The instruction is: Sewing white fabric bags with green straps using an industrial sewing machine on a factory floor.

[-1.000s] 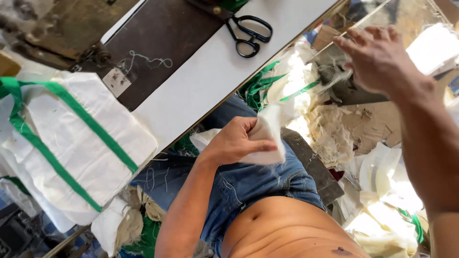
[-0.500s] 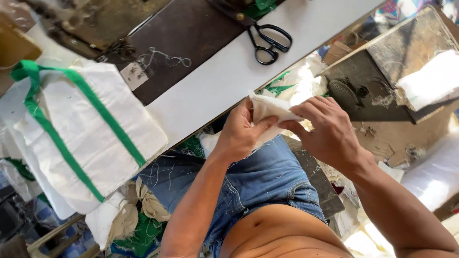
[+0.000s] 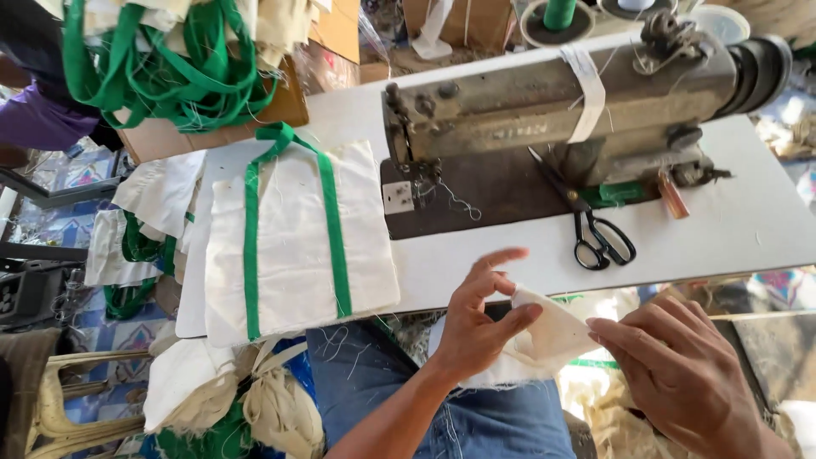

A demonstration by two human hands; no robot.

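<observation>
Just cardboard boxes: a brown one [image 3: 212, 127] sitting left of the sewing machine [image 3: 552, 102], another [image 3: 463, 21] standing behind it.

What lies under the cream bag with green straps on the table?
The cream bag with green straps lies on the white table, overhanging its near edge above blue jeans. Whether more pieces lie beneath it is hidden.

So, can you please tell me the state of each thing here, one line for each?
Left hand: gripping the cloth piece.
Right hand: pinching the cloth's edge.
Cloth piece: folded, held above the lap.
Scissors: closed, flat on the table.
White bag with green straps: flat on the table.
</observation>
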